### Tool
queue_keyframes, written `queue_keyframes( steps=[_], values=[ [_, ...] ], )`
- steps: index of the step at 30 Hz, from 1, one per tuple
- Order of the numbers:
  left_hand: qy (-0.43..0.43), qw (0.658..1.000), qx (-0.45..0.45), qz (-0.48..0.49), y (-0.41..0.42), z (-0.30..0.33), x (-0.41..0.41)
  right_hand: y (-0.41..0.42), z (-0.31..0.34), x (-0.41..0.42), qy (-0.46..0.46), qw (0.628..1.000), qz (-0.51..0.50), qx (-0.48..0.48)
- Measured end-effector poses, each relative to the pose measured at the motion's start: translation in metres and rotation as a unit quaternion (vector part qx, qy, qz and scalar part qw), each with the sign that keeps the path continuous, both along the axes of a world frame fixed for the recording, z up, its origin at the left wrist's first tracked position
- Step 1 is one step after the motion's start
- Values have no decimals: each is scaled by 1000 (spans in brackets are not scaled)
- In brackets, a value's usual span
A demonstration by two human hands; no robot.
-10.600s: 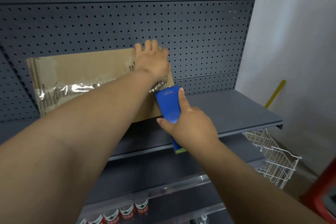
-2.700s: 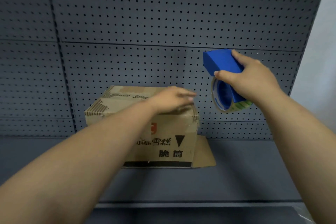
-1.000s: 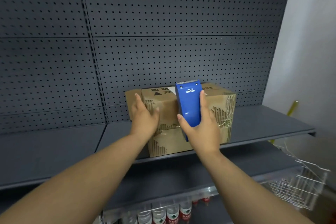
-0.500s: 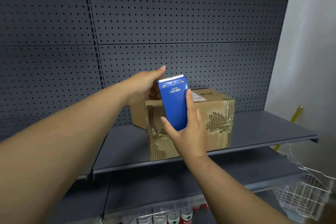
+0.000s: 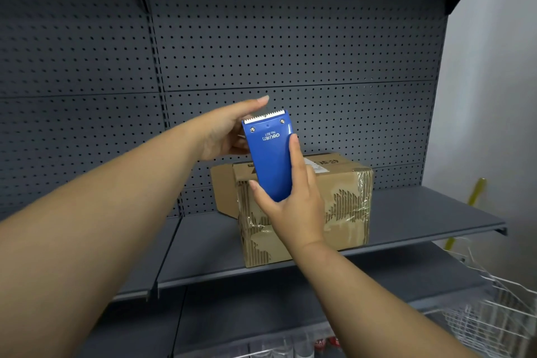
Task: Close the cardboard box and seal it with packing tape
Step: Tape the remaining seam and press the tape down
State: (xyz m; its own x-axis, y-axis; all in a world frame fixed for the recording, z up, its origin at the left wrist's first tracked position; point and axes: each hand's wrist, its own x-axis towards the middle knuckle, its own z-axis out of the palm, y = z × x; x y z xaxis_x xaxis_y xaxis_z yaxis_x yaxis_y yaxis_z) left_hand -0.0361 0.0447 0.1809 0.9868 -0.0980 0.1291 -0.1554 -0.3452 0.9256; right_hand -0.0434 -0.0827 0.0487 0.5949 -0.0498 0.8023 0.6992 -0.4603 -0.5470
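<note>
A worn cardboard box (image 5: 345,200) stands on the grey shelf (image 5: 421,215), its near face torn and streaked with clear tape. One flap sticks out at its back left. My right hand (image 5: 290,200) grips a blue tape dispenser (image 5: 270,154) upright in front of the box, toothed blade up. My left hand (image 5: 229,131) reaches behind the dispenser's top, thumb stretched over the blade; its fingers are hidden behind the dispenser. Neither hand touches the box.
A dark pegboard wall (image 5: 290,46) backs the shelf. A white wire basket (image 5: 499,320) hangs at the lower right. Bottles (image 5: 322,343) show on a lower shelf. A yellow stick (image 5: 473,195) leans by the white wall on the right.
My left hand left the box's front and rose behind the dispenser's top. The right hand lifted the dispenser off the box face. The view drew nearer.
</note>
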Motion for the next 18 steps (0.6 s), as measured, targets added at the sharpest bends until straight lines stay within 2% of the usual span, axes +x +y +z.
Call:
queue_keyframes(
  steps=[9, 18],
  values=[
    [-20, 994, 96, 44, 2, -2, -16, 6, -6, -21, 8, 1000, 12, 4],
    [-62, 986, 100, 115, -4, -17, -37, 14, -25, -51, 16, 999, -12, 36]
  ],
)
